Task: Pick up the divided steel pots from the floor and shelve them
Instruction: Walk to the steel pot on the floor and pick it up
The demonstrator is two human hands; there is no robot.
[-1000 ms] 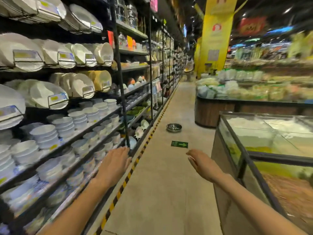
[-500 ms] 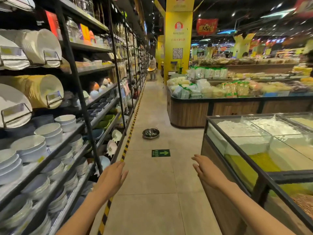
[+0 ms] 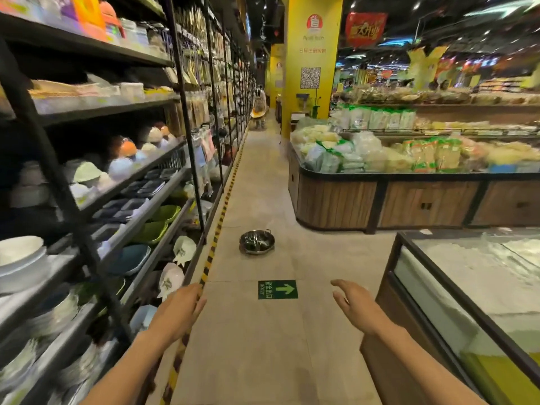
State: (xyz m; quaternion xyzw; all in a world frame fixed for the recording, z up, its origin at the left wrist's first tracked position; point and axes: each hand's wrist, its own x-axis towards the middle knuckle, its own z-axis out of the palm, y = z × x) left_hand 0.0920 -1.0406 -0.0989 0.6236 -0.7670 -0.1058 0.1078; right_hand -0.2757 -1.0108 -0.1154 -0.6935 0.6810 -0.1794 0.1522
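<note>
Your left hand (image 3: 178, 312) and right hand (image 3: 355, 306) reaching forward at the bottom of the frame, both open and gripping nothing, steel pot (image 3: 256, 242) sitting on the aisle floor (image 3: 257, 346) at centre frame, beyond the green exit sign (image 3: 278, 289), shelves (image 3: 111, 185) running along the left.

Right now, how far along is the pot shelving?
Nothing looks done yet: the divided steel pot sits on the floor ahead. Both hands, left hand and right hand, are empty and open. Reaching, lifting and shelving it all remain.
</note>
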